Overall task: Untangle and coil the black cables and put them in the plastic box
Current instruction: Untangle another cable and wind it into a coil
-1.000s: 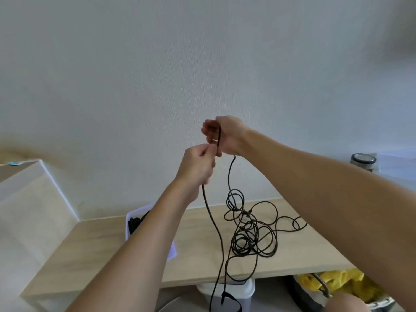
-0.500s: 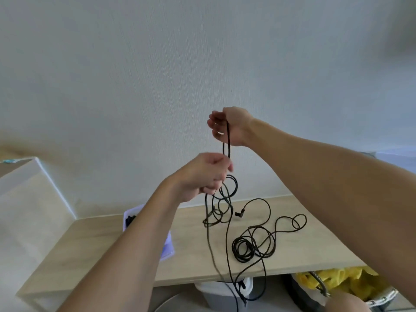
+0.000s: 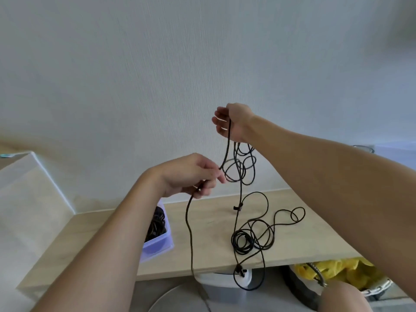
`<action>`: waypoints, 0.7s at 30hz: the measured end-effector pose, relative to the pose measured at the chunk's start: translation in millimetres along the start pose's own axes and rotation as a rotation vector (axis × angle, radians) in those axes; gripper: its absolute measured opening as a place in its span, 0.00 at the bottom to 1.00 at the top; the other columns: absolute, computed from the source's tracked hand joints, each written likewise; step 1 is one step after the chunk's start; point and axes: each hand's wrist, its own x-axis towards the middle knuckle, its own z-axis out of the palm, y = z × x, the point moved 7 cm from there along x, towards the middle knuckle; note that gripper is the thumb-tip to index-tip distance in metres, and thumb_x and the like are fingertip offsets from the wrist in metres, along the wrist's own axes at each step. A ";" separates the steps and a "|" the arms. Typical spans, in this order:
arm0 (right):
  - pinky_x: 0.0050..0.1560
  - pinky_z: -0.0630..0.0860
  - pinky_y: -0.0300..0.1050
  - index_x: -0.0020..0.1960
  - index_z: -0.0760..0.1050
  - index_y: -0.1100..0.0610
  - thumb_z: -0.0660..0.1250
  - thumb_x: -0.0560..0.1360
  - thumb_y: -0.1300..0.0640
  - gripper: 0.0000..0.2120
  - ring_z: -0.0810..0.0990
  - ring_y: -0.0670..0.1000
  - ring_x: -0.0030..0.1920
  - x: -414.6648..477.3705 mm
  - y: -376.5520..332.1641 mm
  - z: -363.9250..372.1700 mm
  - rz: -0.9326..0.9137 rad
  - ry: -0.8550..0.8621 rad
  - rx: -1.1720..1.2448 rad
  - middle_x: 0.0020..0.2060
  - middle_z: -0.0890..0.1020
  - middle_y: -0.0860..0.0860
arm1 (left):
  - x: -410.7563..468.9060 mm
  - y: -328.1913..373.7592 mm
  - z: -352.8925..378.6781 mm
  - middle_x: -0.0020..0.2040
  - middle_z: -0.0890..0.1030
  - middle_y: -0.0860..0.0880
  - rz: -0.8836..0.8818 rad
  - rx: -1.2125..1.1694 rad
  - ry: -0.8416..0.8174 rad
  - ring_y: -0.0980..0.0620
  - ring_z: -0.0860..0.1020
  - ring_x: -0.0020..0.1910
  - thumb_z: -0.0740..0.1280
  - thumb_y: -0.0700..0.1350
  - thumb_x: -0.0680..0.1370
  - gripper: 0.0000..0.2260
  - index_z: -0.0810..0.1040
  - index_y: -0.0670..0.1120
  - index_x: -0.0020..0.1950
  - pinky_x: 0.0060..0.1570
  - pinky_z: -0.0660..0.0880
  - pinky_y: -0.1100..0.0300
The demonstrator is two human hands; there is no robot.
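1. The right hand is held high in front of the white textured wall, with the forearm reaching up from the lower right. Its fingers are curled loosely round a thin black cable, which leaves the hand at its underside.
2. The left hand is held lower and further left, with its back turned to the camera and the wrist bent slightly. The same cable is pinched between its thumb and fingertips; the other fingers are curled beneath.
3. A short slack span of the cable is seen between the two hands. Below the left hand the cable drops past the front edge of the light wooden tabletop.
4. Several tangled loops are seen hanging under the right hand, clear of the tabletop. From these a strand descends to a loose tangle lying on the tabletop; one loop, with a connector, hangs over the front edge.
5. A translucent plastic box is noted on the left of the tabletop, partly hidden by the left forearm. Coiled black cables are seen inside it.
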 end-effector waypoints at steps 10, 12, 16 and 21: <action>0.34 0.73 0.43 0.43 0.73 0.60 0.50 0.83 0.60 0.16 0.79 0.52 0.35 -3.0 16.9 3.3 0.052 -0.030 0.020 0.37 0.78 0.54 | 1.7 -10.4 5.4 0.31 0.65 0.50 0.019 -0.073 -0.033 0.53 0.63 0.27 0.58 0.44 0.86 0.11 0.76 0.42 0.48 0.29 0.59 0.61; 0.34 0.72 0.43 0.42 0.73 0.60 0.50 0.82 0.62 0.16 0.78 0.52 0.35 -3.7 19.7 1.9 0.054 -0.019 0.031 0.37 0.77 0.54 | -2.9 -8.6 2.9 0.34 0.72 0.48 -0.005 -0.168 -0.002 0.51 0.72 0.30 0.58 0.43 0.85 0.10 0.77 0.40 0.52 0.32 0.70 0.60; 0.43 0.72 0.45 0.40 0.73 0.61 0.51 0.83 0.60 0.17 0.78 0.53 0.36 -12.8 31.8 26.7 0.098 -0.133 0.003 0.35 0.78 0.54 | 10.0 9.7 -15.0 0.32 0.70 0.50 0.164 -0.505 0.382 0.52 0.67 0.28 0.60 0.42 0.84 0.06 0.74 0.41 0.53 0.27 0.65 0.61; 0.34 0.75 0.44 0.39 0.71 0.60 0.52 0.84 0.60 0.17 0.79 0.53 0.33 -11.3 10.1 14.3 0.043 -0.062 0.093 0.34 0.76 0.54 | -2.7 -3.0 -1.4 0.30 0.64 0.51 0.048 -0.059 0.112 0.53 0.63 0.26 0.58 0.41 0.85 0.09 0.76 0.41 0.50 0.27 0.58 0.61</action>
